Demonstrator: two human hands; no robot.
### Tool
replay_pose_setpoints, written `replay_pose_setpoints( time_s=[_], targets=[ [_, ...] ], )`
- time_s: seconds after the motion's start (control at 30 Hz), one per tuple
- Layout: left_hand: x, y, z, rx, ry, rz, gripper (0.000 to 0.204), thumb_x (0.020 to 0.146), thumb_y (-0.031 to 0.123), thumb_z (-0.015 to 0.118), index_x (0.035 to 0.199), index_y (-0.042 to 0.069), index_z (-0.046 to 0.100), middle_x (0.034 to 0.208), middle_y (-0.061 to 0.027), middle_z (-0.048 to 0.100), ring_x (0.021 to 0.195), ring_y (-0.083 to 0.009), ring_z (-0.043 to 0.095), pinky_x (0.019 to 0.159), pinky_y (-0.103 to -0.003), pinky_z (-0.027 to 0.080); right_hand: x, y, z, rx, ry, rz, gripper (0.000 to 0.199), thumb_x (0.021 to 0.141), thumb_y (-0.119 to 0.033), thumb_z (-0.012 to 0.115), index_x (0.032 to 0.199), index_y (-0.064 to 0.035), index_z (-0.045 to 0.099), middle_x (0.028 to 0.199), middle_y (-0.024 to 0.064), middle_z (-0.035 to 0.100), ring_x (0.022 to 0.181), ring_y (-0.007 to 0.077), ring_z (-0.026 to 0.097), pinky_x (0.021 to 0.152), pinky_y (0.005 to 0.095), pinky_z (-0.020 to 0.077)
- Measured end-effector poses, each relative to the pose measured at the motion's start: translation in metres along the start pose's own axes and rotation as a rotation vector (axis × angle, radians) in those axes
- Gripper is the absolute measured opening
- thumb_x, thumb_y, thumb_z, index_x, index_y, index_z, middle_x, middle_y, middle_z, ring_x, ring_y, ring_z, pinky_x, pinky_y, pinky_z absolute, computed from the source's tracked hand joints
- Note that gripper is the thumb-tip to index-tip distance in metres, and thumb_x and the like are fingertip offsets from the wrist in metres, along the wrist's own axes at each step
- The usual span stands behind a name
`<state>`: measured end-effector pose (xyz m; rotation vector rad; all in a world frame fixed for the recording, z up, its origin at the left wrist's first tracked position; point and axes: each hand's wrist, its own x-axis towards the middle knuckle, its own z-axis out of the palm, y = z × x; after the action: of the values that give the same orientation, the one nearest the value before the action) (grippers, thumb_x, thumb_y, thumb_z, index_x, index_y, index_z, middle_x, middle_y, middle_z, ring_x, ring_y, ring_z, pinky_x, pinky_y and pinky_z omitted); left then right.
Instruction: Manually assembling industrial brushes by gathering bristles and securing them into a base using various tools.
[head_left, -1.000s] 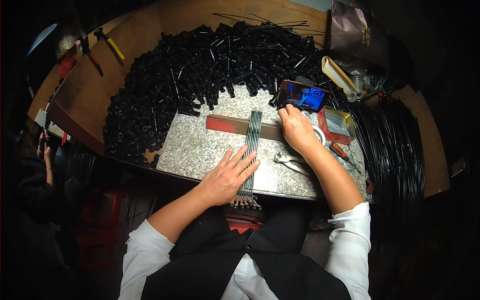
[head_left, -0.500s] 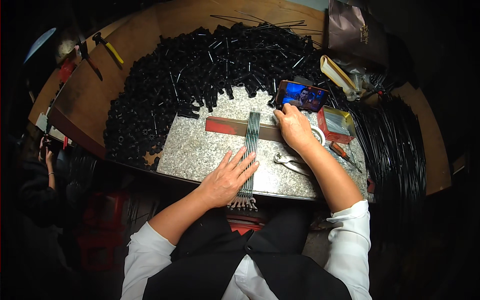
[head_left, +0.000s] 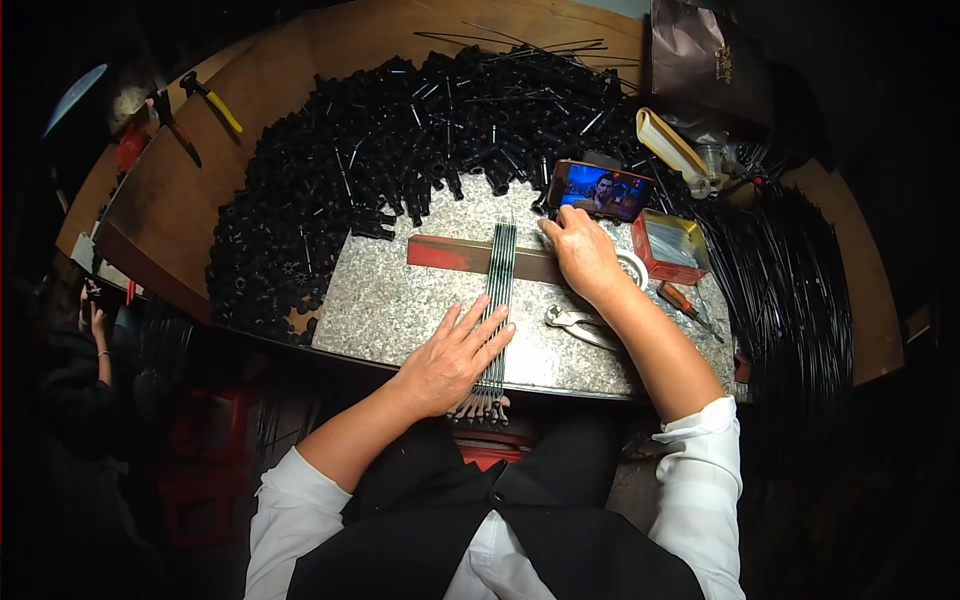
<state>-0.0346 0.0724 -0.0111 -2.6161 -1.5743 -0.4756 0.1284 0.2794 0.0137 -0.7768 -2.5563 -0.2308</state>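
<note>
Under left hand (head_left: 450,358), rod bundle (head_left: 497,300).

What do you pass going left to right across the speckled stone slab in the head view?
Left hand flat on the bundle of thin grey rods → silver pliers → right hand → small red open box.

We count one stone slab (head_left: 400,300), one red bar (head_left: 450,253), one phone (head_left: 600,190), one red box (head_left: 672,245), one pliers (head_left: 575,322) beside our fingers, uncountable black tubes (head_left: 350,170).
</note>
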Motion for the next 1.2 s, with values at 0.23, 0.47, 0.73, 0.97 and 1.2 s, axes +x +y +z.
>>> replay_pose_setpoints(
  time_s=[0.23, 0.47, 0.73, 0.97, 1.2],
  targets=[
    [0.0, 0.001, -0.001, 0.005, 0.002, -0.002, 0.053, 0.082, 0.009, 0.049, 0.134, 0.0, 0.042, 0.142, -0.0202, 0.035, 0.135, -0.0391, 0.028, 0.106, -0.054, 0.028, 0.004, 0.0, -0.001, -0.042, -0.018, -0.027, 0.03, 0.078, -0.005, 0.053, 0.106, -0.0069, 0.065, 0.087, 0.0127, 0.052, 0.086, 0.0278, 0.055, 0.074, 0.0384, 0.0475],
    [0.0, 0.0, -0.001, 0.023, -0.007, 0.004, 0.053, 0.083, 0.01, 0.049, 0.135, 0.0, 0.041, 0.143, -0.0199, 0.034, 0.135, -0.0393, 0.028, 0.106, -0.054, 0.028, 0.006, -0.001, 0.002, -0.017, -0.029, -0.024, 0.032, 0.078, -0.005, 0.052, 0.108, -0.0074, 0.065, 0.086, 0.0122, 0.052, 0.086, 0.0273, 0.055, 0.075, 0.0378, 0.0472],
    [-0.001, 0.0, 0.001, -0.02, -0.001, -0.005, 0.053, 0.083, 0.011, 0.048, 0.135, 0.0, 0.041, 0.144, -0.0195, 0.033, 0.135, -0.0395, 0.028, 0.106, -0.054, 0.028, 0.006, 0.004, 0.003, -0.008, -0.01, -0.046, 0.033, 0.078, -0.006, 0.052, 0.109, -0.0074, 0.065, 0.085, 0.0117, 0.051, 0.085, 0.0267, 0.054, 0.073, 0.0373, 0.0467],
    [0.0, -0.001, 0.002, 0.008, -0.001, 0.002, 0.053, 0.083, 0.01, 0.048, 0.135, 0.0, 0.041, 0.144, -0.019, 0.034, 0.135, -0.0391, 0.028, 0.106, -0.054, 0.028, 0.008, 0.003, 0.003, -0.028, -0.02, -0.054, 0.033, 0.078, -0.007, 0.053, 0.108, -0.0069, 0.065, 0.086, 0.0116, 0.051, 0.086, 0.0266, 0.054, 0.073, 0.037, 0.0469],
    [0.0, -0.001, 0.002, 0.004, 0.004, 0.003, 0.052, 0.084, 0.009, 0.047, 0.135, 0.0, 0.041, 0.144, -0.0189, 0.034, 0.135, -0.0391, 0.028, 0.106, -0.054, 0.028, 0.01, 0.003, 0.002, -0.045, -0.028, -0.073, 0.034, 0.078, -0.007, 0.053, 0.109, -0.0068, 0.064, 0.089, 0.0123, 0.051, 0.088, 0.0269, 0.054, 0.074, 0.0369, 0.0475]
  ],
)
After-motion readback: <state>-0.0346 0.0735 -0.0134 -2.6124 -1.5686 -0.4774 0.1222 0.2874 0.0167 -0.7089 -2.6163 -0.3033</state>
